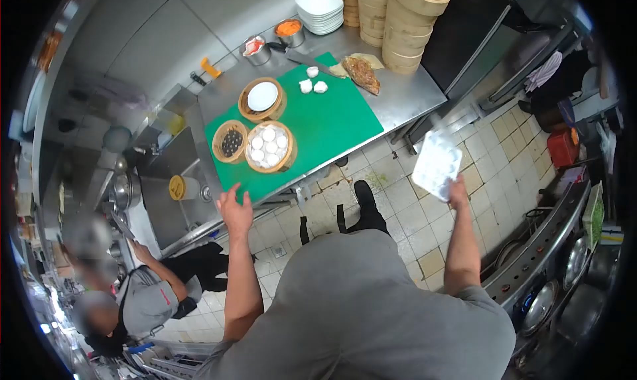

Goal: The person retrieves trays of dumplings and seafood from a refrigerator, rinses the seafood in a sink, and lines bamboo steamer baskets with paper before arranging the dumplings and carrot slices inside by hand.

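My right hand grips a whitish, partly translucent plastic tray or pack by its lower corner, out over the floor right of the counter. What it contains is too bright to make out. My left hand, fingers spread and holding nothing, hovers by the near left edge of the green cutting board. Closest to it are a bamboo steamer of round white buns and a smaller steamer with dark round pieces. Behind them, another steamer carries a white plate.
Three white lumps, a knife and a browned piece of food lie farther back. Stacked bamboo steamers and white dishes stand behind. A co-worker is at the left by the sink; stove burners are right.
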The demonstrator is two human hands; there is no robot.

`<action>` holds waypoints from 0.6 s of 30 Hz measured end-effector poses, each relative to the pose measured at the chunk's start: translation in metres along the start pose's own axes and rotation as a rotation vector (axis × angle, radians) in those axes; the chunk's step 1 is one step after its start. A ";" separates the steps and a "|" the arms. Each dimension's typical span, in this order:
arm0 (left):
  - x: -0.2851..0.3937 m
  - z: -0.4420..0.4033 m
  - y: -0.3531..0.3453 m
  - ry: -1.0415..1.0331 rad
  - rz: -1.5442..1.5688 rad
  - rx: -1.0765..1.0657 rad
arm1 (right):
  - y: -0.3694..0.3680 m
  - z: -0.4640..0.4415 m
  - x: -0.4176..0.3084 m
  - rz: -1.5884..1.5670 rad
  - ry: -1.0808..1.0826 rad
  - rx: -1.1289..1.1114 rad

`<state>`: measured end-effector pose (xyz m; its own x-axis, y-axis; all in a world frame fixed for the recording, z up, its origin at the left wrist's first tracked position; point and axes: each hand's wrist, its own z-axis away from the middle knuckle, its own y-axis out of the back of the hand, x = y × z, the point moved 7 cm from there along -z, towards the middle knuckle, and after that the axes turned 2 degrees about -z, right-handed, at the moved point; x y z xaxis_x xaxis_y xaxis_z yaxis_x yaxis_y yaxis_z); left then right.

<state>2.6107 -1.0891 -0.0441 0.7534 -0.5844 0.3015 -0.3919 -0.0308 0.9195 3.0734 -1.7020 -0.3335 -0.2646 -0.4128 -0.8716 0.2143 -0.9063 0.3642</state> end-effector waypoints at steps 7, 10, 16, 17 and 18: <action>-0.073 0.113 0.018 0.098 0.020 -0.135 | -0.219 0.121 0.023 0.097 -0.313 -0.379; -0.095 0.146 0.036 0.163 -0.019 -0.169 | -0.305 0.126 0.028 0.070 -0.299 -0.490; -0.127 0.197 0.063 0.293 -0.111 -0.124 | -0.437 0.106 0.020 0.126 -0.298 -0.691; -0.127 0.202 0.066 0.340 -0.124 -0.150 | -0.449 0.112 0.008 0.071 -0.361 -0.712; -0.122 0.204 0.068 0.328 -0.135 -0.152 | -0.464 0.115 -0.001 -0.114 -0.409 -0.740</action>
<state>2.3841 -1.1854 -0.0696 0.9314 -0.2921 0.2172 -0.2135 0.0450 0.9759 2.8662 -1.2916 -0.4636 -0.6104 -0.4515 -0.6508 0.6870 -0.7108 -0.1511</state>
